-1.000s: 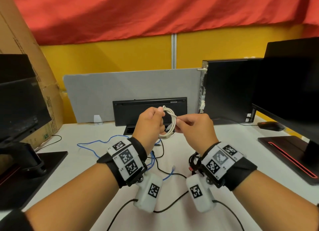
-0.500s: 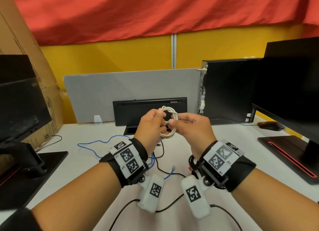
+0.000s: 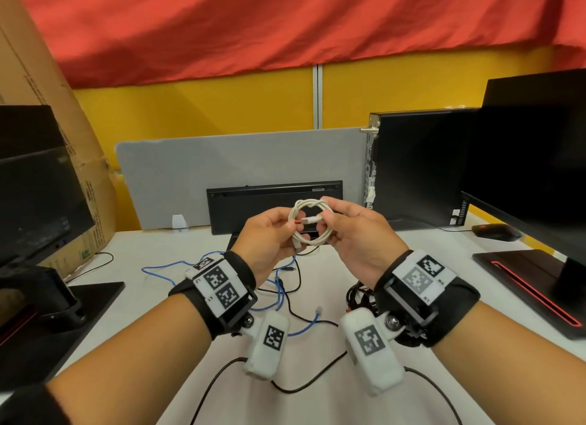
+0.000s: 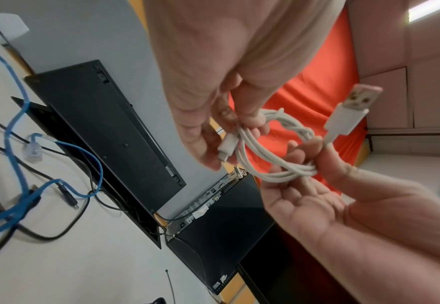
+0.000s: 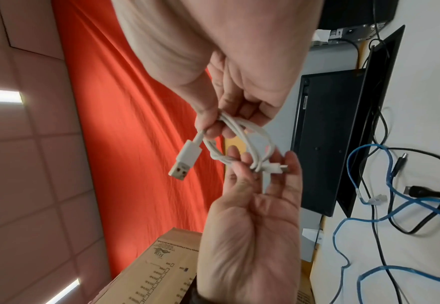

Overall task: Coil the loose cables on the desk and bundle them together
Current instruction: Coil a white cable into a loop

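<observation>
Head view: both hands (image 3: 269,237) (image 3: 355,234) pinch white cable (image 3: 312,223), coil now facing camera.

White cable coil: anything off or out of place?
The white cable coil is held by the left hand and right hand, but its USB-A plug sticks out untucked. Blue cable and black cable lie tangled on the desk.

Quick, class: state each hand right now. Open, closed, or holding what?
Left hand: holding the white cable coil, pinched at its side.
Right hand: pinching the same coil near the USB plug.
</observation>
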